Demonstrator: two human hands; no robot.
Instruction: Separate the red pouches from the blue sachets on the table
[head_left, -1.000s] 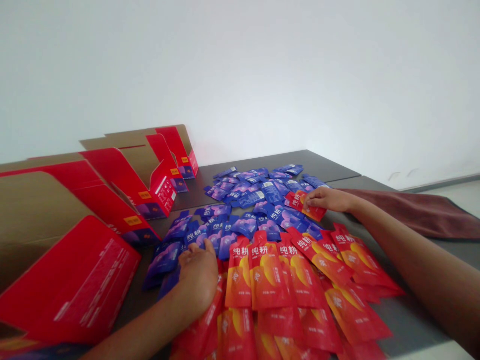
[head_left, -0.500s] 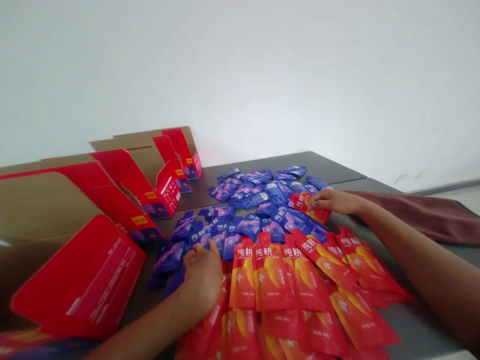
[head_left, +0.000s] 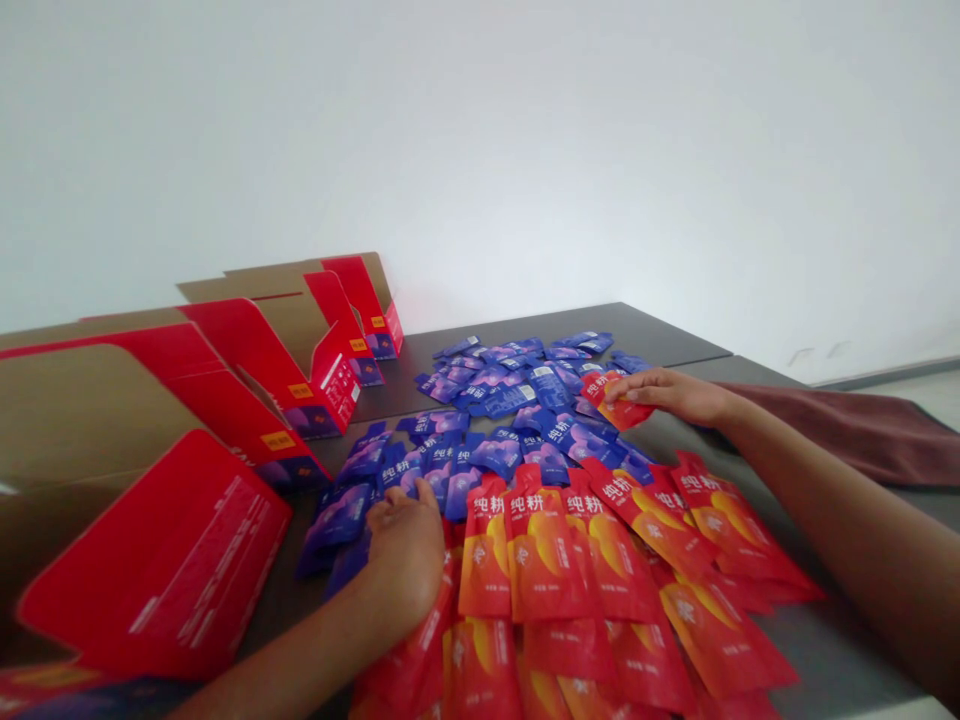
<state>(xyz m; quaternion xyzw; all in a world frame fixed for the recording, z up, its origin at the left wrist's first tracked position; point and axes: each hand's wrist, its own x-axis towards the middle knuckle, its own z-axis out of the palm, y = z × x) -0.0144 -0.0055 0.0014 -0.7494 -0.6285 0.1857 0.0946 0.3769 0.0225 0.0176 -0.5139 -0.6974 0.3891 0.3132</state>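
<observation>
Nearest the onlooker, the person's left hand (head_left: 405, 560) lay palm down, its grip apart with the fingers spread and clamped on nothing. It rested on a crowded spread of glossy red-and-orange foil sachets (head_left: 547, 570) printed with white characters, and its fingers reached toward the edge of a second spread of glossy blue-violet foil sachets (head_left: 495, 400). Further off, the right hand (head_left: 667, 395) had just slid slightly higher, its fingers drawn together over a lone red-and-orange sachet (head_left: 619, 400). That sachet lay tilted on the blue ones, well beyond the red spread, with one edge raised. Whether this grip was clamped on it or only pressing could not be told, because the thumb was hidden. To the left, open cartons of brown corrugated cardboard with red printed flaps (head_left: 157, 550) stood in a row along the dark grey tabletop (head_left: 525, 330). Past the right forearm lay a maroon towel (head_left: 847, 425), and a plain white wall (head_left: 480, 150) rose behind everything.
</observation>
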